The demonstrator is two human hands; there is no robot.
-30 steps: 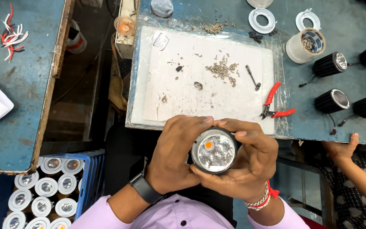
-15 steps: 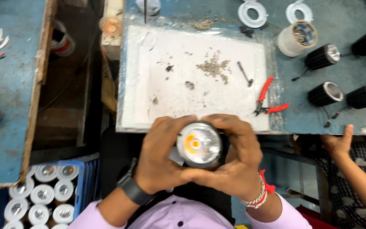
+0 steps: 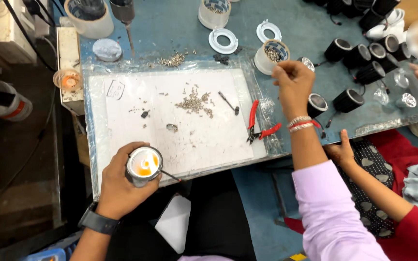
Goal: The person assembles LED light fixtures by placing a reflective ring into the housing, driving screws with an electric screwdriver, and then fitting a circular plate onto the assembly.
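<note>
Lamp [image 3: 142, 165] sits in the left hand [image 3: 122, 186] at the near edge of the white mat [image 3: 170, 121], fingers wrapped round its body. It looks rigid and fairly weighty, with a breakable glossy face — best held by the sides. A second ago both hands cupped it; now the right hand [image 3: 293, 84] is out over the tape roll [image 3: 270, 55], fingertips pinched — on what, I cannot tell.
</note>
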